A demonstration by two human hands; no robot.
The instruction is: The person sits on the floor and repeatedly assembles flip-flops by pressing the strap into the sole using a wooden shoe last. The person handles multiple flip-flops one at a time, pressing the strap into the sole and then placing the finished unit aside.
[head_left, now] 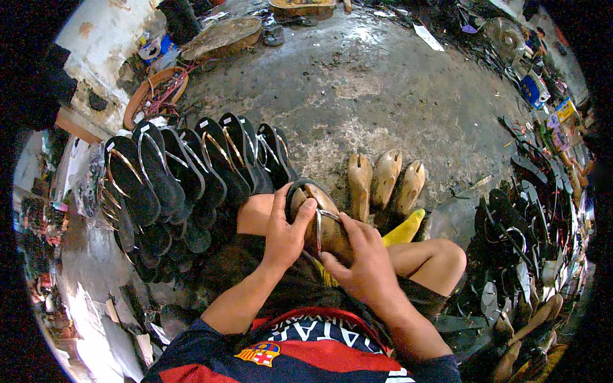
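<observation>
Over my lap I hold a wooden shoe last (334,241) between both hands, toe end away from me. A silver Y-shaped strap (319,231) lies across it, and a dark sole edge (296,185) curves round its far end. My left hand (283,235) grips the left side, its thumb pressing beside the strap. On the right, my right hand (366,256) closes on the last, fingers at the strap's right end and thumb near its lower end. How the strap joins the sole is hidden.
Black thong sandals (150,169) with shiny straps stand stacked at my left. Several wooden lasts (386,180) rest ahead to the right, near a yellow last-shaped piece (406,228). Dark sandal parts (511,220) pile up at far right. A brown basin (142,96) holds reddish strips.
</observation>
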